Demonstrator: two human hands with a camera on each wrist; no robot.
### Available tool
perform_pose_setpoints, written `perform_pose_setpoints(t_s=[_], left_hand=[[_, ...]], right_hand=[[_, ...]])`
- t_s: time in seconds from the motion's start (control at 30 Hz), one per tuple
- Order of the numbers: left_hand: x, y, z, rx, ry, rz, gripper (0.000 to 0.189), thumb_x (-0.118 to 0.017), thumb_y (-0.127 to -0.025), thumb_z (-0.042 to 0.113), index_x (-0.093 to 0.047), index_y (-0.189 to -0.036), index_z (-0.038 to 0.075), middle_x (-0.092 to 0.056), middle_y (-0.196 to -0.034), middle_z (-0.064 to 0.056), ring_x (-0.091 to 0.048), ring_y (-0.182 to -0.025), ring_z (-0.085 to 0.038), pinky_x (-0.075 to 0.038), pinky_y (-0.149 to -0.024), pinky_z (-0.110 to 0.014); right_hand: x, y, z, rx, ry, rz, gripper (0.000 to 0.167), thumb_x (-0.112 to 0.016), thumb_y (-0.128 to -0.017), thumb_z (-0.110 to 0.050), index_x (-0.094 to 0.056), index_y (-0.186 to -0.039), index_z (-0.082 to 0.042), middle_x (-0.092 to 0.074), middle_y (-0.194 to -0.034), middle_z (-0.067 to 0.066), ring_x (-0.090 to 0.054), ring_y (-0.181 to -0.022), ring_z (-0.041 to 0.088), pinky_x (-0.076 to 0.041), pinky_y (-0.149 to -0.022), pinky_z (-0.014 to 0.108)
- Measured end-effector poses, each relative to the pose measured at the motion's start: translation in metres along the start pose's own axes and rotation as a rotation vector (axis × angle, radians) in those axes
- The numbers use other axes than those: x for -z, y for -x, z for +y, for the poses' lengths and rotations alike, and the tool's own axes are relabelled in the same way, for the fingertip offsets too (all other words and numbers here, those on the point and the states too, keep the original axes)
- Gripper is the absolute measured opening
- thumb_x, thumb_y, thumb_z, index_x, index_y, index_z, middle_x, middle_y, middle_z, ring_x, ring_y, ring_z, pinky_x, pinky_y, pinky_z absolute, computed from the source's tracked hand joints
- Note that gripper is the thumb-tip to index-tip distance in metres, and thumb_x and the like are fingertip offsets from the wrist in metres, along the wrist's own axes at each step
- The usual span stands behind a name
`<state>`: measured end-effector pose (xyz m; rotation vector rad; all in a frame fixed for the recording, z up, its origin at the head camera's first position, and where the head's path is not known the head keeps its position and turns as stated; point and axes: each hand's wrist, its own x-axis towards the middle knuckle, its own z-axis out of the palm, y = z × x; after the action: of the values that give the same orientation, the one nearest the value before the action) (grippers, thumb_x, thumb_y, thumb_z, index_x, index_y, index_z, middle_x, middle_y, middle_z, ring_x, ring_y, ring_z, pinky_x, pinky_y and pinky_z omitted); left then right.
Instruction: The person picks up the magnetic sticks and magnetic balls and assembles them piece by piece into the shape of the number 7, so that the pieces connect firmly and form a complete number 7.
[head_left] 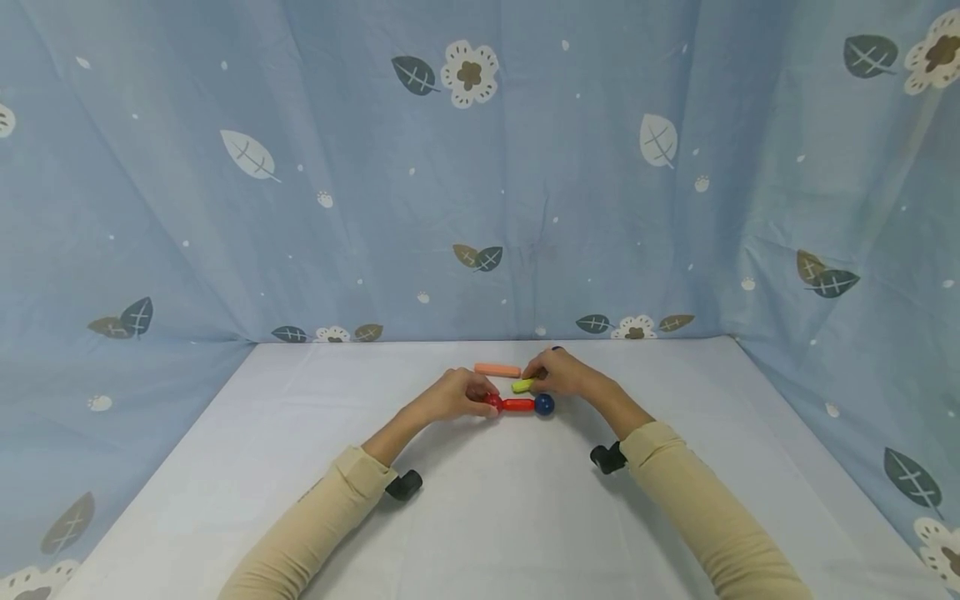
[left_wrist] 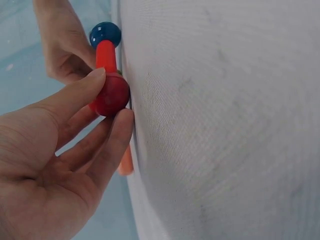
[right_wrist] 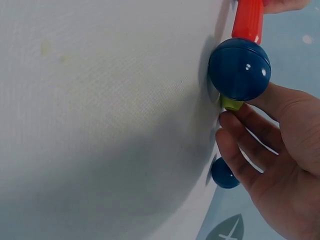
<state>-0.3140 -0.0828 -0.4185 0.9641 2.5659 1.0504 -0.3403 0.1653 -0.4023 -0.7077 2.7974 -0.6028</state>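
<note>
My left hand (head_left: 452,395) grips a red ball (left_wrist: 112,95) between thumb and fingers. A red stick (head_left: 519,405) joins that ball, and a dark blue ball (head_left: 544,404) sits at the stick's other end. Just beyond this joined piece, my right hand (head_left: 561,372) pinches a short yellow-green stick (head_left: 522,386). In the right wrist view the blue ball hides most of the yellow-green stick (right_wrist: 232,103). Behind the hands, an orange stick (head_left: 497,370) lies on the white table.
A second blue ball (right_wrist: 225,173) rests on the table beyond the right hand. The white tabletop (head_left: 510,517) meets a blue patterned curtain (head_left: 525,192) at its back and sides. A black wrist camera (head_left: 405,485) hangs beneath the left sleeve, another (head_left: 607,458) beneath the right.
</note>
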Motion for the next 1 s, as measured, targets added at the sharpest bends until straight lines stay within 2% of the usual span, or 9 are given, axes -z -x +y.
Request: perform_pose_setpoints(t_s=[0.27,0.6,0.83,1.0], left_hand=[[-0.002,-0.001,-0.002,-0.011,-0.003,0.004,0.026,-0.079,-0.084,0.019,-0.073,-0.107,0.010,-0.075,-0.096,-0.002,-0.062,-0.077,-0.009,-0.051,-0.069,-0.019],[-0.002,-0.002,-0.002,0.008,-0.016,0.002,0.025,-0.079,-0.084,0.020,-0.074,-0.107,0.011,-0.074,-0.092,0.000,-0.059,-0.075,-0.009,-0.050,-0.067,-0.020],[-0.003,-0.003,-0.003,0.016,-0.013,0.004,0.027,-0.079,-0.083,0.021,-0.074,-0.107,0.011,-0.074,-0.092,0.000,-0.059,-0.074,-0.010,-0.049,-0.066,-0.021],[-0.003,-0.003,-0.003,0.018,-0.012,0.006,0.027,-0.080,-0.083,0.021,-0.074,-0.107,0.011,-0.074,-0.092,0.000,-0.058,-0.075,-0.011,-0.049,-0.066,-0.022]], right_hand=[[0.000,0.003,0.003,-0.006,-0.011,0.015,0.023,-0.071,-0.090,-0.014,-0.073,-0.112,-0.009,-0.073,-0.107,0.003,-0.064,-0.091,0.011,-0.055,-0.086,0.029],[0.004,0.009,0.005,0.023,-0.022,0.023,0.023,-0.070,-0.091,-0.015,-0.072,-0.112,-0.008,-0.073,-0.106,0.003,-0.065,-0.094,0.014,-0.056,-0.087,0.032],[0.006,0.016,0.006,0.004,-0.044,0.051,0.023,-0.071,-0.090,-0.016,-0.071,-0.112,-0.008,-0.072,-0.105,0.004,-0.064,-0.096,0.016,-0.055,-0.089,0.034],[0.007,0.022,0.010,0.029,-0.032,0.070,0.022,-0.070,-0.090,-0.014,-0.071,-0.111,-0.006,-0.072,-0.105,0.006,-0.066,-0.096,0.018,-0.056,-0.090,0.035]])
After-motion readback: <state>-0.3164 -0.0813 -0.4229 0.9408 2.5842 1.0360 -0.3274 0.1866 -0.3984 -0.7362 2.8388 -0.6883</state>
